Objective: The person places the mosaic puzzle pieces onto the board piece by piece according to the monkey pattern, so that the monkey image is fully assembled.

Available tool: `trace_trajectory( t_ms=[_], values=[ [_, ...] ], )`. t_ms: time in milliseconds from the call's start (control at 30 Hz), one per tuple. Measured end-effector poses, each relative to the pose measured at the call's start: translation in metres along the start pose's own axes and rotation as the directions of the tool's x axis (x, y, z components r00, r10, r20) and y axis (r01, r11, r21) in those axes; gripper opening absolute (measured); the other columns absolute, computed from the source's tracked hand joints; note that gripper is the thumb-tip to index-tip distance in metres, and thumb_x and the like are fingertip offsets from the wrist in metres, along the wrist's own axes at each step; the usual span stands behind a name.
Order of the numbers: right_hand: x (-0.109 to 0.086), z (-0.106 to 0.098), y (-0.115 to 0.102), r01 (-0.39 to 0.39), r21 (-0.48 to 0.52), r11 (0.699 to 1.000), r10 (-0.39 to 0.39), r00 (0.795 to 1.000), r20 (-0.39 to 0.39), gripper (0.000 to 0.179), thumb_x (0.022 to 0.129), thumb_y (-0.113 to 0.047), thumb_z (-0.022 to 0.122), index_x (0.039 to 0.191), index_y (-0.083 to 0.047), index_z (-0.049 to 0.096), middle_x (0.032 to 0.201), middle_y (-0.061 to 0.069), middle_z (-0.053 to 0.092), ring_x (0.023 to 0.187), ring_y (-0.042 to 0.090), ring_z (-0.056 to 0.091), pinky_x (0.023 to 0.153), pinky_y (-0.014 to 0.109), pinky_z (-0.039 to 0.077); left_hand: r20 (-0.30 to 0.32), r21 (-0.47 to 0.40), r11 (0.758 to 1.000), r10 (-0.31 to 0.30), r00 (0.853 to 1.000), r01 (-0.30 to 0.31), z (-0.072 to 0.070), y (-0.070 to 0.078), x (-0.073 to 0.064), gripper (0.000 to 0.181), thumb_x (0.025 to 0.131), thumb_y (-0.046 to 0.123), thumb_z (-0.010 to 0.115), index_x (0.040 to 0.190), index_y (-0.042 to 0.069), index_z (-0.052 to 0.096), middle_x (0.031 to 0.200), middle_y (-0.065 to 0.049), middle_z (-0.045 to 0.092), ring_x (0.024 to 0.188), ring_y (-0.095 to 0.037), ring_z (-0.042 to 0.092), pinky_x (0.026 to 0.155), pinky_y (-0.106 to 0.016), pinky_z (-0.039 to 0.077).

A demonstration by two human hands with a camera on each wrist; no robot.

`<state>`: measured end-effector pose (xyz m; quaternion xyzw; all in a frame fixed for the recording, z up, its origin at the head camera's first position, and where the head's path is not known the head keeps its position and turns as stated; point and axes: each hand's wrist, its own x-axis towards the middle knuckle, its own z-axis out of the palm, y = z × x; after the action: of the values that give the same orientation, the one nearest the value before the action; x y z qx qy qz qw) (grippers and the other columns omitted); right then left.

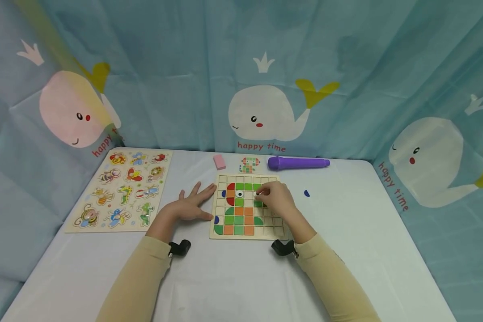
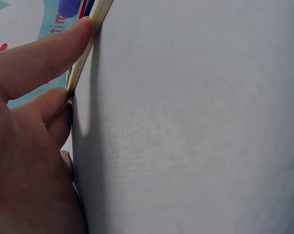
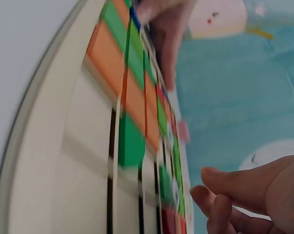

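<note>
A wooden grid board (image 1: 221,235) lies flat, partly filled with green, orange, red and blue tiles. My left hand (image 1: 188,207) has its fingers spread, with fingertips and thumb right at the board's left edge. My right hand (image 1: 278,200) hovers over the board's upper right, thumb and forefinger close together. In the right wrist view, the right hand (image 3: 249,195) has curled fingers, and nothing shows between the fingertips. One round eye tile (image 1: 239,193) sits in the upper left; a second eye tile (image 3: 175,190) lies on the board near the right fingertips.
Behind the board lie a pink block (image 1: 219,162), a small pattern card (image 1: 249,164) and a purple microphone-shaped object (image 1: 298,163). A loose blue half-round tile (image 1: 307,193) is at the right. An insect puzzle board (image 1: 100,223) occupies the left.
</note>
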<state>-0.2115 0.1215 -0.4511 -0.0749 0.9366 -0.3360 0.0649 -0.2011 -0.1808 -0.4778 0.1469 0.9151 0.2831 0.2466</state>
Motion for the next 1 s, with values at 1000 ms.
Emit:
trace_trajectory(
  t_ms=[1000],
  values=[
    [-0.008, -0.065, 0.111, -0.152, -0.111, 0.982, 0.134, 0.978, -0.157, 0.021, 0.093, -0.017, 0.073, 0.107, -0.001, 0.074, 0.1, 0.017, 0.074, 0.092, 0.032, 0.067, 0.078, 0.045, 0.054, 0.012, 0.019, 1.0, -0.017, 1.0, 0.017, -0.001, 0.002, -0.001, 0.1, 0.087, 0.04, 0.075, 0.164, 0.028, 0.012, 0.172, 0.004, 0.004, 0.156, -0.033, -0.018, 0.116, -0.068, -0.018]
  ],
)
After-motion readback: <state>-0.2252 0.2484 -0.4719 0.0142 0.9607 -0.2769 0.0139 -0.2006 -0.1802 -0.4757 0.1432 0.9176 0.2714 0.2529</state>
